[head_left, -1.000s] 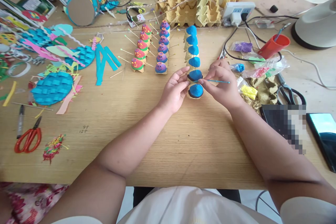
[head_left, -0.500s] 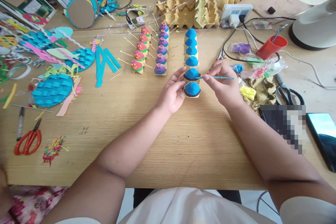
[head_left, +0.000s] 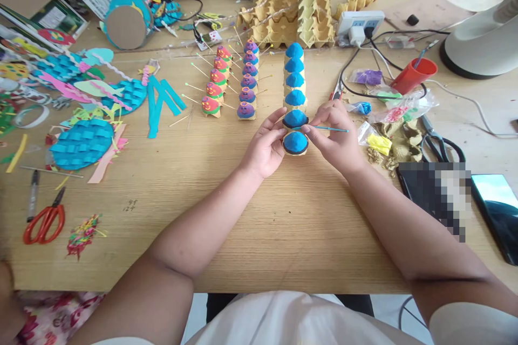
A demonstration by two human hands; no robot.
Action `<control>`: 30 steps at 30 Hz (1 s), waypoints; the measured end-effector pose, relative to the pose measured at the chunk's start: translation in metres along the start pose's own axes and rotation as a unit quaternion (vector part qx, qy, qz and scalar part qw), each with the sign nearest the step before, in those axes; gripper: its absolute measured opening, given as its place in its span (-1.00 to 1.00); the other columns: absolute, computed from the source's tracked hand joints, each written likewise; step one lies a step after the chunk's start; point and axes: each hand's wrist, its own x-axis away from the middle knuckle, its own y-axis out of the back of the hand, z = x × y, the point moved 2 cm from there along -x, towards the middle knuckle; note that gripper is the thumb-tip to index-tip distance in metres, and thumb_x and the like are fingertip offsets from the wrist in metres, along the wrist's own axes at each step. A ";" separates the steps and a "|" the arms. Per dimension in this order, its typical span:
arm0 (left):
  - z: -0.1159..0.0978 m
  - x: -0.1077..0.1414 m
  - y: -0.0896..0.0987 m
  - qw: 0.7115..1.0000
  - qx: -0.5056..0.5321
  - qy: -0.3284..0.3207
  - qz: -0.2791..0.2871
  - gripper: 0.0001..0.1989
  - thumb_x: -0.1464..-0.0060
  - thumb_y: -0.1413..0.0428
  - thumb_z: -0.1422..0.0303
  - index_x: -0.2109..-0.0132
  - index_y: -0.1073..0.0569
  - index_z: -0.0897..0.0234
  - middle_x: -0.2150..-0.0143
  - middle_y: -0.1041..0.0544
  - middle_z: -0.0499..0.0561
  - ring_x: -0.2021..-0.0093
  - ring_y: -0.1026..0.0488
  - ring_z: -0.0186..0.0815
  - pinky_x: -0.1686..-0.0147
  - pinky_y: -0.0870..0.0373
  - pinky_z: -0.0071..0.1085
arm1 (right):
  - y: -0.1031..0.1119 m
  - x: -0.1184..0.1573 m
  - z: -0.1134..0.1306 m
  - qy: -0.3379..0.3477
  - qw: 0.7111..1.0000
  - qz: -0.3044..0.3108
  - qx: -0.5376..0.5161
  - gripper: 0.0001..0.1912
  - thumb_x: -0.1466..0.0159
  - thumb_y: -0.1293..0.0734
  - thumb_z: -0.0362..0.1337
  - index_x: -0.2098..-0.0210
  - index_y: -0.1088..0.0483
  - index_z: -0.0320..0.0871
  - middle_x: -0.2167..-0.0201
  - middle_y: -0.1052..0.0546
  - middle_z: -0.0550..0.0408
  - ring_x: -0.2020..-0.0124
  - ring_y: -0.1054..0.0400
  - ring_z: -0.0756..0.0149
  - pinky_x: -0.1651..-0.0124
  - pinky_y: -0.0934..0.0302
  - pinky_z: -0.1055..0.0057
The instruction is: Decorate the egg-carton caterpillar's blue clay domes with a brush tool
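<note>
A strip of egg carton point(head_left: 295, 98) with several blue-covered bumps lies lengthwise in front of me. Dark bands edge the two nearest bumps. My left hand point(head_left: 264, 146) grips the strip's left side near those bumps, thumb and fingers closed on it. In my right hand point(head_left: 335, 137) a thin blue stick-like tool point(head_left: 339, 130) is pinched, its tip between the two nearest bumps. To the left stand a row of purple bumps with faces point(head_left: 246, 95) and a red-and-green row point(head_left: 213, 90), both with thin pins sticking out.
Bare egg cartons point(head_left: 279, 27) and a power strip point(head_left: 360, 22) stand at the back. Rightward are a red cup point(head_left: 415, 75), clay bags point(head_left: 379, 144), black-handled scissors point(head_left: 442, 143) and a phone point(head_left: 496, 215). Red scissors point(head_left: 45, 222) and blue woven paper crafts point(head_left: 83, 143) lie left.
The right hand and the blue tool have shifted slightly left and nearer me, and the tip has moved from the second-nearest bump to the gap below it. The left hand keeps its hold.
</note>
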 end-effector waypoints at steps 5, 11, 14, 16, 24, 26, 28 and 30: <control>-0.005 0.003 -0.005 0.998 0.054 0.030 -0.020 -0.54 -0.21 -0.20 0.47 -0.22 -0.56 0.01 -0.07 -0.75 -0.09 -0.16 -0.67 -0.29 -0.04 -0.55 -0.40 | -0.001 0.000 0.000 0.029 1.000 -0.008 0.004 -0.55 -0.30 -0.56 0.20 0.35 -0.48 -0.01 0.28 -0.50 0.08 0.14 -0.44 0.13 -0.04 -0.37 0.06; -0.010 0.008 -0.013 0.990 0.116 0.066 -0.048 -0.45 -0.25 -0.13 0.53 -0.32 -0.51 0.03 -0.08 -0.76 -0.09 -0.07 -0.72 -0.35 -0.06 -0.55 -0.44 | -0.001 -0.001 0.002 0.012 1.000 0.000 -0.005 -0.53 -0.28 -0.56 0.22 0.35 -0.47 -0.02 0.29 -0.47 0.09 0.16 -0.41 0.15 -0.02 -0.35 0.09; -0.011 0.009 -0.016 0.988 0.124 0.067 -0.056 -0.41 -0.26 -0.13 0.54 -0.37 -0.49 0.02 -0.09 -0.76 -0.07 -0.07 -0.73 -0.32 -0.08 -0.56 -0.41 | 0.001 -0.002 0.002 -0.001 0.999 0.012 -0.045 -0.53 -0.27 -0.58 0.21 0.37 -0.47 -0.02 0.28 -0.45 0.10 0.13 -0.41 0.16 -0.07 -0.35 0.09; -0.013 0.011 -0.017 0.988 0.127 0.066 -0.060 -0.40 -0.27 -0.12 0.55 -0.38 -0.49 0.03 -0.06 -0.77 -0.06 -0.05 -0.73 -0.31 -0.09 -0.57 -0.38 | 0.002 -0.003 0.000 -0.018 0.997 0.011 -0.076 -0.52 -0.27 -0.57 0.22 0.39 -0.46 -0.02 0.27 -0.43 0.10 0.12 -0.41 0.16 -0.10 -0.34 0.08; -0.018 0.014 -0.020 0.988 0.117 0.068 -0.075 -0.43 -0.28 -0.10 0.59 -0.33 -0.56 0.09 -0.04 -0.77 -0.02 -0.05 -0.73 -0.25 -0.05 -0.59 -0.32 | 0.004 -0.004 -0.007 -0.059 0.989 0.029 -0.131 -0.50 -0.23 -0.61 0.21 0.41 -0.45 -0.03 0.27 -0.42 0.11 0.12 -0.38 0.18 -0.15 -0.30 0.06; -0.017 0.014 -0.019 0.988 0.115 0.067 -0.074 -0.45 -0.27 -0.11 0.59 -0.32 -0.58 0.09 -0.05 -0.77 -0.01 -0.08 -0.72 -0.24 -0.07 -0.60 -0.31 | 0.004 -0.004 -0.005 -0.048 0.990 0.036 -0.127 -0.53 -0.25 -0.60 0.18 0.41 -0.45 -0.03 0.28 -0.42 0.11 0.12 -0.39 0.18 -0.15 -0.29 0.06; -0.016 0.014 -0.018 0.989 0.113 0.066 -0.072 -0.45 -0.26 -0.11 0.60 -0.30 -0.59 0.09 -0.04 -0.77 -0.02 -0.10 -0.71 -0.23 -0.07 -0.61 -0.31 | 0.003 -0.004 -0.005 -0.037 0.992 0.036 -0.118 -0.54 -0.25 -0.61 0.16 0.41 -0.45 -0.02 0.28 -0.43 0.11 0.13 -0.39 0.18 -0.14 -0.29 0.06; -0.016 0.014 -0.017 0.989 0.113 0.064 -0.069 -0.45 -0.26 -0.10 0.60 -0.28 -0.60 0.08 -0.01 -0.77 -0.03 -0.08 -0.72 -0.25 -0.04 -0.61 -0.33 | 0.003 -0.004 -0.005 -0.026 0.994 0.028 -0.106 -0.54 -0.24 -0.62 0.16 0.40 -0.45 -0.02 0.29 -0.42 0.12 0.14 -0.39 0.18 -0.10 -0.31 0.07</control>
